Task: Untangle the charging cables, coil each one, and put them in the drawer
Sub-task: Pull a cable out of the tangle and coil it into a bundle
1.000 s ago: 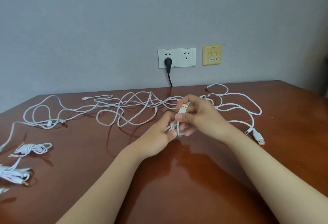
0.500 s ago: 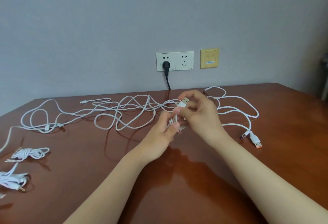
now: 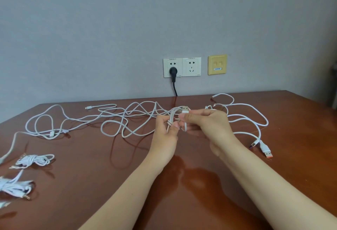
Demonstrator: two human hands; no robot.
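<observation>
Cables lie on the glossy brown worktop [image 3: 91, 184]. We count two coiled white bundles at left, rear bundle [image 3: 34, 160] and front bundle [image 3: 12, 187], plus one loose tangle [image 3: 127, 118] of thin round cords. Left hand [image 3: 165, 138] fingers pinch a folded cable loop [image 3: 170, 118]; right hand [image 3: 209, 126] fingers pinch one metal-tipped USB plug [image 3: 185, 110].

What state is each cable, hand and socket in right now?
left hand: grips folded loops of white cable.
right hand: pinches its USB plug.
tangled cables: loose, crossing on the table.
orange-tipped cable: uncoiled, at right.
far bundle: coiled, at left.
near bundle: coiled, left edge.
left socket: holds black plug.
right socket: empty.
</observation>
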